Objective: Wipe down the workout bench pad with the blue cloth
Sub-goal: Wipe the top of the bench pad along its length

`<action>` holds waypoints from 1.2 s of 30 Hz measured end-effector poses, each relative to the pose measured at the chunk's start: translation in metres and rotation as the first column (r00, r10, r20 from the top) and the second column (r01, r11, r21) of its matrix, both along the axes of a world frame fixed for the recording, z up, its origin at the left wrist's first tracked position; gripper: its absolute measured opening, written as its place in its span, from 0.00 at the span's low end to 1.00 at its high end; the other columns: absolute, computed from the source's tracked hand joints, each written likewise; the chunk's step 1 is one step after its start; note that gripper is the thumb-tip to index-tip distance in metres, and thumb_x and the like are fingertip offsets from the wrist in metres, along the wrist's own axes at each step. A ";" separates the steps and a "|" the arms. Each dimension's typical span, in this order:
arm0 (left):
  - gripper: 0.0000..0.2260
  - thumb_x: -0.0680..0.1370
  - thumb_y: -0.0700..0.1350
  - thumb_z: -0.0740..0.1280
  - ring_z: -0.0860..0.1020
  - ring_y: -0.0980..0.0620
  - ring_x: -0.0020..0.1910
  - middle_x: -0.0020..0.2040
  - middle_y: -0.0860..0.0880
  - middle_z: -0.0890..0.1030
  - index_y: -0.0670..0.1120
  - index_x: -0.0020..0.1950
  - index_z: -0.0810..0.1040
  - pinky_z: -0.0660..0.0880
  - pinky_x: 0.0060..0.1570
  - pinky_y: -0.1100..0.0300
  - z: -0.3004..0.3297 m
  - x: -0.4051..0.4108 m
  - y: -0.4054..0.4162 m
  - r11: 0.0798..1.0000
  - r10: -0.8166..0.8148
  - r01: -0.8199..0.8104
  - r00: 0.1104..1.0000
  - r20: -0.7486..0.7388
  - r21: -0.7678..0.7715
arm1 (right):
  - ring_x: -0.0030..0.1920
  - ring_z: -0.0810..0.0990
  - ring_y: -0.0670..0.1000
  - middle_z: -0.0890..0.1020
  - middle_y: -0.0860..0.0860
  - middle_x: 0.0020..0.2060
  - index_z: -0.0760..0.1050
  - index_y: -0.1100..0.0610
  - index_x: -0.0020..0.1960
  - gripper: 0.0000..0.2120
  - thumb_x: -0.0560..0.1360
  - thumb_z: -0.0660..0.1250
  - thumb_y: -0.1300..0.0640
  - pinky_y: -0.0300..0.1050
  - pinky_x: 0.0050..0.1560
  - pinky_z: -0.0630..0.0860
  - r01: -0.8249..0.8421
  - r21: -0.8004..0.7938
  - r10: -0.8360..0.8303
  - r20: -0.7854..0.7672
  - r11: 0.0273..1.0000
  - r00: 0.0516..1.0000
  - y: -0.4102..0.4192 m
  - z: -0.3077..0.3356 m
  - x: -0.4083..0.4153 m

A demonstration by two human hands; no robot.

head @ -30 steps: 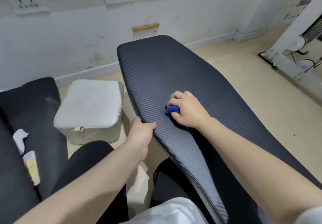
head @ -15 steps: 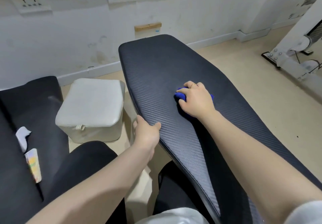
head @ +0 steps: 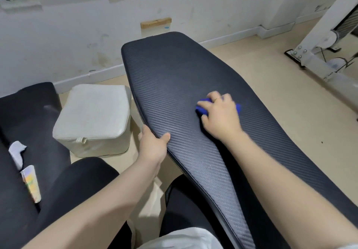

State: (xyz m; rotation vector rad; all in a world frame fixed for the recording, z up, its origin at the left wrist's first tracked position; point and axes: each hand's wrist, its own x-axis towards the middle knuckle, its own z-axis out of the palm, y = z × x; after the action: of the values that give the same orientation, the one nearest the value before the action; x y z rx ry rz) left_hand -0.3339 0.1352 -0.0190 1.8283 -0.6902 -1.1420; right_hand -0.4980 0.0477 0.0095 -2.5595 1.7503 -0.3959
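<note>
— Where do we have the blue cloth [head: 201,109] right now?

— Bunched under our right hand [head: 219,116], on the workout bench pad [head: 174,78], a little right of the pad's middle. Only two bits of blue show: one at the hand's nine o'clock by the thumb, one at its three o'clock past the little finger.

— And the grip there?

— Fingers curled down over the wad, palm on top, so the cloth is pinched against the pad. We judge that's deliberate: a balled cloth under a flat palm takes pressure well on that ribbed surface.

— Why is our left hand [head: 153,146] off at the side?

— It clamps the pad's left edge, at about eight o'clock from the cloth. The thumb lies on the top face, and the fingers wrap underneath where we can't see them. We reckon it steadies the pad so it doesn't rock or swing while the other hand pushes.

— How far along are we?

— Hard to say; the pad shows no wet trail or clear dirt line. The wide end toward twelve o'clock, near the wall [head: 58,41], lies well beyond the cloth, and the narrow end runs back under our right forearm. Both would need passes, we think.

— Anything in the way?

— Nothing on the pad itself. The white padded box [head: 93,113] sits on the floor at the left hand's ten o'clock, apart from the pad.
</note>
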 end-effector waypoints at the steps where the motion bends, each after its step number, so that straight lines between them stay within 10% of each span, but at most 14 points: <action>1: 0.19 0.75 0.42 0.66 0.74 0.47 0.62 0.66 0.46 0.71 0.44 0.64 0.67 0.69 0.67 0.47 0.000 -0.001 0.000 1.000 0.011 -0.011 1.000 0.007 -0.010 | 0.45 0.71 0.60 0.77 0.54 0.54 0.79 0.51 0.52 0.18 0.68 0.56 0.52 0.52 0.47 0.73 -0.101 -0.002 0.101 0.036 0.995 0.994 0.017 -0.002 0.003; 5: 0.17 0.75 0.41 0.67 0.75 0.46 0.61 0.65 0.45 0.72 0.43 0.62 0.68 0.70 0.66 0.47 -0.003 -0.003 -0.002 0.999 0.040 -0.041 0.999 0.016 0.008 | 0.42 0.74 0.60 0.79 0.53 0.51 0.81 0.47 0.52 0.20 0.67 0.54 0.48 0.51 0.48 0.74 -0.275 0.065 0.270 0.074 0.959 0.960 0.018 -0.003 -0.007; 11: 0.29 0.76 0.45 0.66 0.63 0.42 0.71 0.74 0.45 0.60 0.49 0.74 0.58 0.59 0.73 0.46 0.007 -0.005 0.005 0.999 -0.036 0.036 0.982 0.186 0.002 | 0.55 0.69 0.63 0.73 0.53 0.61 0.78 0.49 0.57 0.15 0.73 0.61 0.56 0.53 0.56 0.70 0.309 0.065 -0.314 0.082 0.949 0.946 -0.043 -0.003 -0.040; 14: 0.36 0.77 0.40 0.64 0.51 0.42 0.74 0.78 0.45 0.47 0.58 0.77 0.47 0.52 0.72 0.45 0.019 -0.018 0.014 0.972 -0.148 0.232 0.674 0.724 -0.018 | 0.52 0.70 0.61 0.74 0.53 0.58 0.79 0.48 0.56 0.17 0.70 0.61 0.54 0.51 0.55 0.71 0.165 0.112 -0.179 0.128 0.980 0.976 -0.012 -0.001 -0.032; 17: 0.29 0.70 0.35 0.64 0.71 0.39 0.64 0.69 0.43 0.71 0.53 0.70 0.69 0.68 0.60 0.44 0.015 -0.027 0.009 0.873 -0.186 0.486 0.376 0.908 -0.022 | 0.47 0.74 0.60 0.77 0.54 0.55 0.80 0.49 0.56 0.21 0.65 0.59 0.52 0.48 0.54 0.71 -0.100 0.161 0.073 0.166 0.982 0.983 0.022 -0.001 -0.045; 20: 0.19 0.71 0.48 0.59 0.76 0.49 0.44 0.47 0.49 0.80 0.50 0.61 0.77 0.75 0.42 0.53 0.014 -0.038 -0.002 0.765 -0.094 0.639 0.228 0.969 -0.076 | 0.51 0.76 0.61 0.77 0.55 0.55 0.80 0.48 0.55 0.18 0.68 0.60 0.54 0.48 0.55 0.72 0.118 0.096 -0.132 0.151 0.988 0.980 -0.010 -0.004 -0.084; 24: 0.16 0.73 0.51 0.59 0.66 0.51 0.43 0.45 0.49 0.75 0.50 0.58 0.74 0.68 0.44 0.54 0.002 -0.041 -0.011 0.655 -0.012 0.722 0.306 0.952 -0.224 | 0.54 0.74 0.62 0.74 0.55 0.56 0.79 0.46 0.54 0.16 0.71 0.58 0.57 0.47 0.52 0.70 0.499 0.111 -0.511 0.192 0.860 0.838 -0.042 -0.007 -0.103; 31: 0.14 0.72 0.47 0.59 0.68 0.51 0.47 0.50 0.51 0.71 0.49 0.57 0.72 0.60 0.47 0.55 0.002 -0.038 -0.012 0.641 -0.044 0.722 0.374 0.926 -0.261 | 0.52 0.73 0.61 0.75 0.54 0.56 0.78 0.47 0.57 0.19 0.69 0.59 0.52 0.51 0.51 0.74 0.162 0.104 -0.175 0.137 0.981 0.975 0.009 -0.004 -0.079; 36: 0.14 0.71 0.45 0.60 0.71 0.52 0.51 0.49 0.48 0.79 0.48 0.55 0.74 0.62 0.54 0.54 0.002 -0.037 -0.012 0.630 -0.034 0.721 0.398 0.917 -0.289 | 0.54 0.73 0.63 0.75 0.57 0.57 0.79 0.49 0.56 0.16 0.72 0.58 0.56 0.49 0.55 0.71 0.429 0.095 -0.439 0.154 0.898 0.885 -0.050 -0.003 -0.100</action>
State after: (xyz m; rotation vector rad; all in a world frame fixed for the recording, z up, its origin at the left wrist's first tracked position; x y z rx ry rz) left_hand -0.3708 0.1237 -0.0172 1.4654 -1.9859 0.0057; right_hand -0.5983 -0.0023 0.0069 -2.0033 2.2197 -0.5438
